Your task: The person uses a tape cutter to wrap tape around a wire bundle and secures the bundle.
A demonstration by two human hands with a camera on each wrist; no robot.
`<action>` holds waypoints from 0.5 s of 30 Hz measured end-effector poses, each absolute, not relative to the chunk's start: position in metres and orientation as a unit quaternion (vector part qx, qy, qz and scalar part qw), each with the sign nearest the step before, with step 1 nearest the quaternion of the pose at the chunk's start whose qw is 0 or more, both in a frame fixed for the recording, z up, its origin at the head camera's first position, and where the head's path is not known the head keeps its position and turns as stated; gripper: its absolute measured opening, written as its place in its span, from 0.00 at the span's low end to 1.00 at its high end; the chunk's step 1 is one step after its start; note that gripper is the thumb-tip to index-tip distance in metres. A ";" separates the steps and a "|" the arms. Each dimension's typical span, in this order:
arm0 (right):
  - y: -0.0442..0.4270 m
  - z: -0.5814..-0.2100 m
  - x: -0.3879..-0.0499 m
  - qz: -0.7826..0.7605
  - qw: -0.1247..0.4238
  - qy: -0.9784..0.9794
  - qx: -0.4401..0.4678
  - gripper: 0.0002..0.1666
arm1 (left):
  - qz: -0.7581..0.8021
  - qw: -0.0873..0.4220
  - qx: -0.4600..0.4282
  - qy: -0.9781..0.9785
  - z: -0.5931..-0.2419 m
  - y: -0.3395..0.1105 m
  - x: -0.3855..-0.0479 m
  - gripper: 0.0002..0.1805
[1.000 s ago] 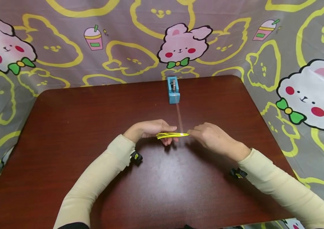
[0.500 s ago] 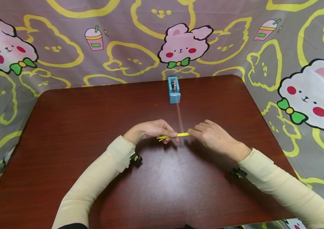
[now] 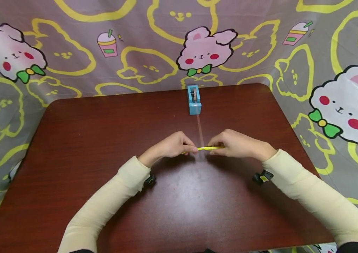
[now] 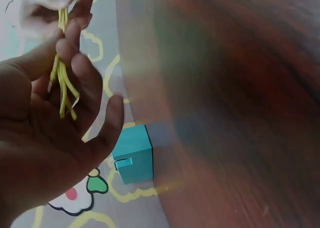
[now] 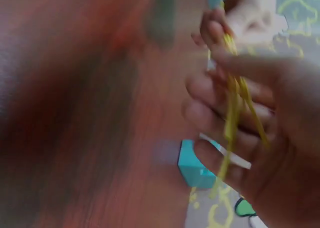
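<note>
A thin bundle of yellow strands (image 3: 209,148) spans between the two hands above the table. The left hand (image 3: 174,144) pinches it between thumb and forefinger; in the left wrist view several loose ends (image 4: 63,90) hang below that pinch. On the other side the right hand (image 3: 237,143) holds the bundle, and in the right wrist view the strands (image 5: 232,103) splay across its palm and fingers. A clear tape strip (image 3: 199,130) runs from the blue tape dispenser (image 3: 195,108) to the bundle between the hands.
The dispenser stands near the back edge of the dark red-brown table (image 3: 119,119). A patterned cloth (image 3: 153,63) rises behind the table and along its sides.
The right hand has changed its hold, its fingers now spread further over the bundle's right part. The left hand has gone from loose fingers to a pinch. The tape stays stretched.
</note>
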State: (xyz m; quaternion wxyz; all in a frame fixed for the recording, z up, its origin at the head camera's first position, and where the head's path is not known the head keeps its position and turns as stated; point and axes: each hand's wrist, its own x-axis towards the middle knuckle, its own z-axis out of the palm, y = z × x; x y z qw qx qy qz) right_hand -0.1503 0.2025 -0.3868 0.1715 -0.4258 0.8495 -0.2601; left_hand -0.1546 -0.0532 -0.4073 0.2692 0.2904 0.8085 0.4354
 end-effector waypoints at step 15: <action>0.208 -0.423 -0.207 -0.478 0.603 0.592 -0.238 0.31 | 0.220 -0.026 0.426 0.877 -0.413 -0.054 -0.140 0.06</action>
